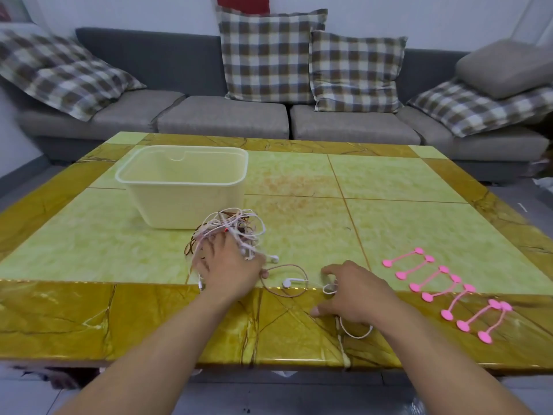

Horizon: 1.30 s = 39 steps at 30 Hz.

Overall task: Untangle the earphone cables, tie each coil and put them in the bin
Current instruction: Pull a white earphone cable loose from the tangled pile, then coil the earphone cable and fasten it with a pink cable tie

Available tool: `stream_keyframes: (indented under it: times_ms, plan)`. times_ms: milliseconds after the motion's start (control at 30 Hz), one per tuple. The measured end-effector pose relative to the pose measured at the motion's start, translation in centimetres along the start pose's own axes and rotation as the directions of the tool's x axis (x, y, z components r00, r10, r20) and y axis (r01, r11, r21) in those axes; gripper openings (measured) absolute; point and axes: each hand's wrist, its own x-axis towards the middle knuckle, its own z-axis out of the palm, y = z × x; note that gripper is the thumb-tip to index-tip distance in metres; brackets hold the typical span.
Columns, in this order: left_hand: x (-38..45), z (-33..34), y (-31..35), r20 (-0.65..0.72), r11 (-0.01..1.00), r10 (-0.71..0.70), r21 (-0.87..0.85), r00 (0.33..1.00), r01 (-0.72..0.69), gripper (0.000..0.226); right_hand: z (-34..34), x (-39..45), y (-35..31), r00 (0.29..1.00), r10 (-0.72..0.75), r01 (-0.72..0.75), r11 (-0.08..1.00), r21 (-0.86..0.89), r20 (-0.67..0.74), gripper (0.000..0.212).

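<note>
Head view, looking down over a green-and-amber tiled desk; grey sofa with checked cushions across the top of the frame.

Cream plastic bin sits upper left of centre on the desk, upright.

Tangle of earphone cables, white, pinkish and brown, lies just in front of the bin's near right corner, close to it; contact cannot be told. Loose strands trail from it toward the lower centre: an earbud just right of the tangle, and a second earbud inside a brown loop at the border between the green and amber tiles.

Left hand, centre of frame, palm down on the near side of the tangle, fingers spread and reaching in among the strands. A closed grip on any one strand cannot be made out.

Right hand, right of centre, palm down on the amber border. Its fingers are curled over a white cable that loops out beneath the hand and runs down to the desk's near edge.

Pink cable ties, laid in a diagonal row, lower right of the desk, apart from both hands.
</note>
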Motion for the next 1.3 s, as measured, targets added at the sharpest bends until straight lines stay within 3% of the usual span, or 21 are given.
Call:
stream_keyframes:
  times_ms: [133, 233, 300, 333, 400, 467, 533, 633, 700, 767, 833, 900, 967, 1000, 1067, 1133, 1233, 1300]
  plan:
    - [0.8, -1.7, -2.3, -0.105, 0.997, -0.073, 0.022, 0.992, 0.076, 0.089, 0.4, 0.9, 0.0, 0.999, 0.012, -0.009, 0.997, 0.078, -0.038, 0.009]
    - [1.0, -3.1, -4.0, -0.176, 0.995, -0.083, 0.044, 0.981, 0.092, 0.089, 1.1, 1.7, 0.2, 0.996, -0.025, 0.033, 0.995, 0.099, -0.081, 0.009]
    - [1.0, -4.0, -5.0, -0.196, 0.993, -0.060, 0.085, 0.979, 0.078, 0.090, 1.3, 1.6, 0.0, 0.990, -0.070, 0.105, 0.947, 0.305, -0.126, 0.013]
    - [0.8, -4.4, -5.4, -0.204, 0.991, -0.053, 0.113, 0.978, 0.078, 0.089, 1.3, 1.4, -0.2, 0.987, -0.080, 0.138, 0.858, 0.495, -0.137, 0.013]
    - [0.7, -5.1, -6.1, -0.214, 0.988, -0.047, 0.131, 0.976, 0.076, 0.078, 0.9, 1.0, -0.7, 0.986, -0.084, 0.164, 0.555, 0.815, -0.141, 0.011]
    - [0.2, -6.2, -6.2, -0.184, 1.000, -0.029, 0.003, 0.983, 0.030, 0.050, 0.2, 0.8, -1.0, 0.984, -0.080, 0.177, 0.351, 0.920, -0.158, 0.010]
    - [-0.8, -7.3, -5.8, -0.119, 0.987, -0.013, -0.159, 0.993, -0.006, 0.023, -0.1, 0.7, -1.0, 0.985, -0.082, 0.170, 0.246, 0.954, -0.155, 0.011]
    - [-2.0, -8.9, -5.4, -0.166, 0.973, -0.016, -0.230, 0.986, -0.023, 0.011, -0.3, 0.6, -0.9, 0.988, -0.101, 0.131, 0.170, 0.977, -0.115, 0.011]
    - [-2.4, -9.9, -5.0, -0.224, 0.966, -0.068, -0.257, 0.972, 0.008, 0.016, -0.4, 0.0, -0.8, 0.987, -0.122, 0.128, 0.197, 0.972, -0.105, 0.016]
    - [-2.5, -10.4, -4.9, -0.360, 0.998, -0.038, -0.066, 0.932, 0.015, 0.034, -0.5, -0.6, -0.6, 0.988, -0.109, 0.142, 0.334, 0.932, -0.111, 0.017]
    - [-2.7, -10.1, -4.1, -0.487, 0.995, 0.092, 0.072, 0.869, -0.065, 0.032, -0.4, -1.1, -0.2, 0.984, -0.060, 0.176, 0.490, 0.854, -0.169, 0.014]
    - [-3.5, -8.7, -2.6, -0.497, 0.962, 0.268, 0.092, 0.825, -0.257, 0.018, 0.0, -1.8, 0.5, 0.967, 0.000, 0.200, 0.614, 0.764, -0.254, 0.015]
    - [-4.2, -6.9, -1.3, -0.377, 0.896, 0.436, 0.101, 0.817, -0.432, 0.007, 0.4, -2.3, 1.3, 0.960, 0.015, 0.184, 0.721, 0.669, -0.281, 0.032]
    - [-4.6, -5.8, -0.8, -0.245, 0.872, 0.484, 0.062, 0.840, -0.485, 0.006, 0.4, -2.6, 1.9, 0.962, 0.021, 0.163, 0.754, 0.636, -0.272, 0.045]
    - [-4.9, -3.5, -0.6, 0.086, 0.865, 0.499, 0.011, 0.862, -0.502, 0.027, 0.3, -2.9, 2.9, 0.969, 0.028, 0.133, 0.779, 0.613, -0.246, 0.064]
    - [-4.9, -1.7, -0.5, 0.340, 0.842, 0.474, 0.094, 0.812, -0.531, 0.051, 0.2, -3.2, 3.7, 0.977, 0.029, 0.106, 0.798, 0.594, -0.213, 0.071]
    - [-4.0, -0.2, -0.8, 0.489, 0.789, 0.394, 0.254, 0.778, -0.559, 0.054, 0.6, -3.3, 4.9, 0.994, 0.040, -0.001, 0.937, 0.349, -0.105, 0.085]
    - [-3.0, 0.2, -1.3, 0.452, 0.773, 0.380, 0.324, 0.807, -0.545, 0.049, 1.2, -3.0, 5.4, 0.996, 0.058, -0.042, 0.975, 0.217, -0.068, 0.077]
